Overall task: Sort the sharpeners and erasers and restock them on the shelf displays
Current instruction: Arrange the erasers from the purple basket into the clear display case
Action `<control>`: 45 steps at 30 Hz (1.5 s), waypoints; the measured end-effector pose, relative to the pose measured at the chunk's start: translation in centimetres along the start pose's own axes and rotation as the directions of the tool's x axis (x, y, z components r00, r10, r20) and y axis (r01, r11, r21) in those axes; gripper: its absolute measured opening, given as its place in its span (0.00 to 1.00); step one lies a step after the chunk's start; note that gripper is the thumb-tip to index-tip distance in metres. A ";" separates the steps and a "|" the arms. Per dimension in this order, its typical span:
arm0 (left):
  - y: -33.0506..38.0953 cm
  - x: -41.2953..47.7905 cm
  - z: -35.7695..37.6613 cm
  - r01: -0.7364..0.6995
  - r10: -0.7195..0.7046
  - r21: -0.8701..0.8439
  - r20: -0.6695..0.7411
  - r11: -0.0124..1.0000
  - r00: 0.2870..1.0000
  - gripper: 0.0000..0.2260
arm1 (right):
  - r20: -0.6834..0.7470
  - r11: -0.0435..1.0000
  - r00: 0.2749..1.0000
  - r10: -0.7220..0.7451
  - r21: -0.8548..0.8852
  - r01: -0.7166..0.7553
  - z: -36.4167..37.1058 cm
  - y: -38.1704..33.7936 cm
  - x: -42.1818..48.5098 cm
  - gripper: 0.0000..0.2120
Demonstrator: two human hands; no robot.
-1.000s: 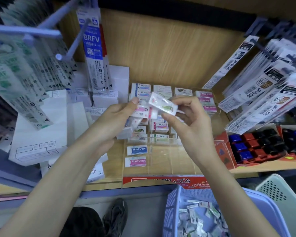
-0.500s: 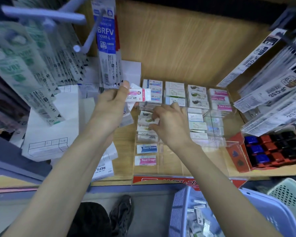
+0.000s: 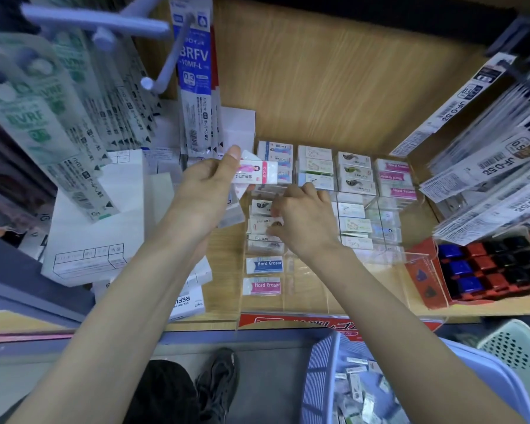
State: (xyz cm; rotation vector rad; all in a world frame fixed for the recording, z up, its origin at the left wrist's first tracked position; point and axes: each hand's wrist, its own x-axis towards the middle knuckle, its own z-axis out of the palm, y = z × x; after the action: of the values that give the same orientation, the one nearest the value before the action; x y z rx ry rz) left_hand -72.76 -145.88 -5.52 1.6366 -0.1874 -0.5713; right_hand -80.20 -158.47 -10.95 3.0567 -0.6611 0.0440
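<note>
My left hand pinches a wrapped pink-and-white eraser, along with other clear-wrapped packs, above the left edge of the clear acrylic eraser display. My right hand reaches down into the display's left column, fingers curled on a white eraser lying there. Rows of boxed erasers fill the back of the display. Two "Hard Eraser" packs, blue and pink, lie at the front of the left column.
A blue basket of loose wrapped erasers stands below the shelf at right. A red tray of blue, red and black sharpeners stands at right. Hanging refill packs on hooks crowd the left and right. White boxes are stacked at left.
My right hand went down from chest height into the display's left column with the green-print eraser. My left hand lifted slightly and holds the pink eraser. The view moved closer to the shelf.
</note>
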 end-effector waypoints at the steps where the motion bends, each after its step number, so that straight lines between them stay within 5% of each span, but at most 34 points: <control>1: 0.0 0.0 0.0 0.009 -0.009 0.013 0.010 1.000 1.000 0.13 | -0.029 1.000 1.000 0.008 -0.005 -0.008 0.2 -0.2 0.1 0.12; 5: -0.3 0.0 0.2 0.022 -0.023 0.047 0.028 0.999 0.999 0.14 | -0.047 0.996 0.999 0.026 0.081 -0.022 0.1 0.0 -0.2 0.12; 7: -0.3 -0.2 0.4 0.026 -0.028 0.051 0.044 0.998 0.999 0.13 | -0.117 0.932 0.989 0.086 0.360 -0.038 -1.0 0.4 -1.3 0.12; 9: -0.3 -0.5 0.7 0.041 -0.044 0.044 0.076 0.998 0.996 0.13 | -0.132 0.650 0.972 0.197 0.759 -0.029 -2.8 0.6 -3.0 0.12; 11: -0.2 -0.8 1.1 0.049 -0.053 0.038 0.107 0.998 0.993 0.13 | -0.056 0.314 0.980 0.190 0.949 -0.006 -4.4 0.4 -4.7 0.17; 13: -0.2 -1.4 1.5 0.041 -0.048 0.049 0.134 0.998 0.990 0.12 | -0.029 0.223 0.989 0.143 0.975 -0.004 -4.9 0.0 -5.9 0.21; 21: 0.2 -2.5 2.4 0.190 -0.182 -0.002 0.274 0.982 0.944 0.12 | -0.054 0.176 0.929 0.366 0.984 -0.012 -4.7 0.9 -9.0 0.13; 29: 0.4 -2.5 2.8 0.091 -0.098 0.036 0.317 0.995 0.943 0.08 | 0.084 0.276 0.890 0.449 0.934 -0.228 -1.3 3.9 -14.1 0.08; 33: 0.3 -1.9 2.4 0.054 -0.057 0.021 0.192 0.998 0.980 0.09 | 0.067 0.447 0.916 0.394 0.858 -0.255 -0.4 4.8 -14.9 0.09; 40: -0.5 -1.3 1.9 -0.059 0.027 0.162 0.188 0.985 0.982 0.11 | -0.065 0.794 0.997 0.042 0.608 0.006 1.0 1.3 -11.8 0.14; 45: -0.5 -0.9 1.4 -0.074 0.050 0.149 0.156 0.986 0.986 0.09 | -0.128 0.686 0.955 0.268 0.721 -0.096 1.6 1.7 -10.9 0.12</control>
State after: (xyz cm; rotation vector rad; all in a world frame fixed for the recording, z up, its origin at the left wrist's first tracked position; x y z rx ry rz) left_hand -74.32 -146.64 -5.85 1.7305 -0.4022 -0.6472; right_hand -90.77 -155.59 -12.91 3.5710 -1.1642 0.8379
